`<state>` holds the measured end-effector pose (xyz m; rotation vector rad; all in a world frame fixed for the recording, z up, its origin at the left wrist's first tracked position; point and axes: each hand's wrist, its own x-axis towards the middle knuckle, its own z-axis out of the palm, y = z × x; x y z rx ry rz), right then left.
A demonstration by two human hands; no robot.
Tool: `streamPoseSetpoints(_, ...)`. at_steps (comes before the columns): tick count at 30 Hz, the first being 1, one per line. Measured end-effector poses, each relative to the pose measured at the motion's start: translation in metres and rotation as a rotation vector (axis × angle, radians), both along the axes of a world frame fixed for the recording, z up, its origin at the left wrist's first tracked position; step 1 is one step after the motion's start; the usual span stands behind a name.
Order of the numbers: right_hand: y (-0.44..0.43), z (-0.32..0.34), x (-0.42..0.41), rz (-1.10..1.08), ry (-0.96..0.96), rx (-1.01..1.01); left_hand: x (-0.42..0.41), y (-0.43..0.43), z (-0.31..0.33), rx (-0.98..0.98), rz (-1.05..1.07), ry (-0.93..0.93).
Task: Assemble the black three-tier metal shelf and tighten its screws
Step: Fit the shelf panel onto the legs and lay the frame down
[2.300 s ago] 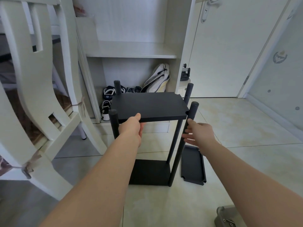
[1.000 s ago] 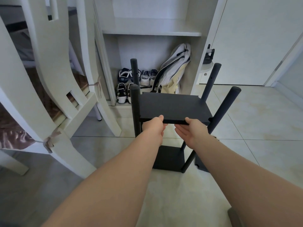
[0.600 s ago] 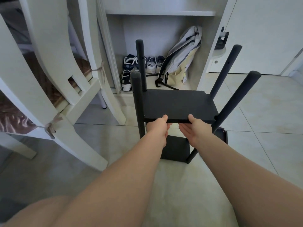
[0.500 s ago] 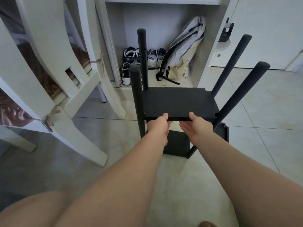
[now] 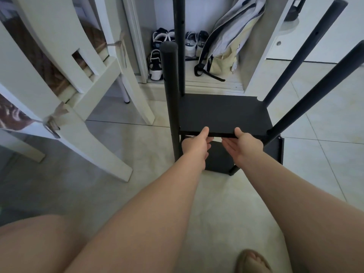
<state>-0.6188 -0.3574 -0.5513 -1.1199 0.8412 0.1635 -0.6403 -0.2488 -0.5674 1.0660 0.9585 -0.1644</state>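
The black metal shelf stands on the tiled floor in front of me, its round black posts [image 5: 171, 91] rising past a middle tier panel [image 5: 222, 114]. A bottom tier [image 5: 218, 160] sits on the floor beneath. My left hand [image 5: 196, 143] grips the panel's near edge, thumb on top and fingers underneath. My right hand [image 5: 243, 145] holds the same edge a little to the right, thumb on top, fingers under the panel. A loose black panel [image 5: 275, 149] lies on the floor behind the right front post, mostly hidden.
A white chair [image 5: 65, 79] stands close on the left. Behind the shelf a white cabinet niche holds several shoes [image 5: 157, 62] and a beige bag [image 5: 226, 46]. My knee and a sandalled foot [image 5: 252, 261] are at the bottom of the view.
My right hand left the front right post and joined the left on the middle panel's near edge. The panel has slid lower down the posts as my head dropped closer.
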Motion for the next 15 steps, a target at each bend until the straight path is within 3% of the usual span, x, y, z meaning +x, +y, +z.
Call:
streamPoseSetpoints(3, -0.001, 0.000, 0.002, 0.005, -0.001, 0.021, -0.009, 0.010, -0.018, 0.206, 0.040, 0.072)
streamPoseSetpoints(7, -0.001, 0.001, 0.005, -0.005, -0.010, 0.044, -0.011, 0.045, -0.034, 0.550, -0.038, -0.032)
streamPoseSetpoints(11, 0.000, -0.003, 0.008, -0.012, 0.002, 0.029, 0.008, 0.061, -0.028, 0.497, -0.165, -0.258)
streamPoseSetpoints(15, -0.001, -0.008, 0.013, -0.005, 0.011, 0.015, 0.026, 0.068, -0.027, 0.520, -0.190, -0.288)
